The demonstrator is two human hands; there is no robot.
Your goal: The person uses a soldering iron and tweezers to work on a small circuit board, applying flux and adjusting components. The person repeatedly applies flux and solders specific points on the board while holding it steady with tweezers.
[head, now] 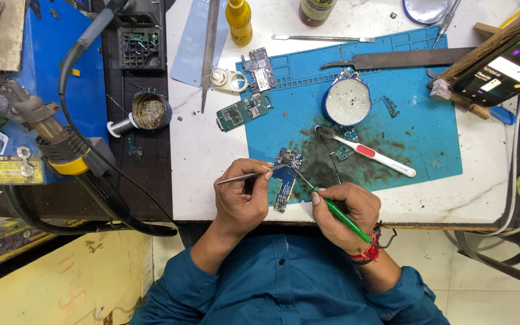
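Observation:
My left hand (pixel 243 195) grips metal tweezers (pixel 240 177) whose tips reach toward a small circuit board (pixel 286 176) lying at the near edge of a blue work mat (pixel 416 126). My right hand (pixel 345 210) holds a green-handled soldering iron (pixel 339 215); its thin metal tip touches the same board. The mat around the board is stained dark.
A white and red toothbrush (pixel 373 154), a round tin (pixel 346 102), two more circuit boards (pixel 243 111), a yellow bottle (pixel 239 21) and metal files (pixel 210 48) lie farther back. A hot-air gun (pixel 61 144) rests at the left. A phone (pixel 510 66) leans at the right.

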